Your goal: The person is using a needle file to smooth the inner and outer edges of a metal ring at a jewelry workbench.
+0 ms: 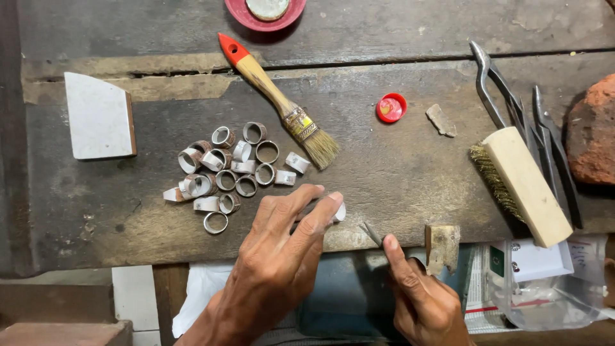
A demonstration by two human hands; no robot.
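- I see my left hand (282, 247) low at the front edge of the dark, worn wooden counter (397, 173), its fingers (323, 214) pinched narrow around a small white-grey metal ring band (339, 212) that rests against the counter edge.
- My right hand (419, 298) sits just below that edge, fingers closed on a thin grey metal tool (371, 233) whose tip points up and left, just beside the held ring band.
- A heap of similar small metal ring bands (227, 170) lies on the counter just beyond my left hand.
- A wooden-handled paintbrush with a red end (282, 102) lies slantwise past the heap, bristles toward me.
- A small red bottle cap (391, 107) and a little stone chip (441, 120) lie right of the brush.
- Further right are a pale wooden wire brush with brass bristles (522, 182), dark metal tongs (506, 96) and a reddish brick (592, 131).
- A white wedge-shaped block (98, 115) lies at far left, well apart.
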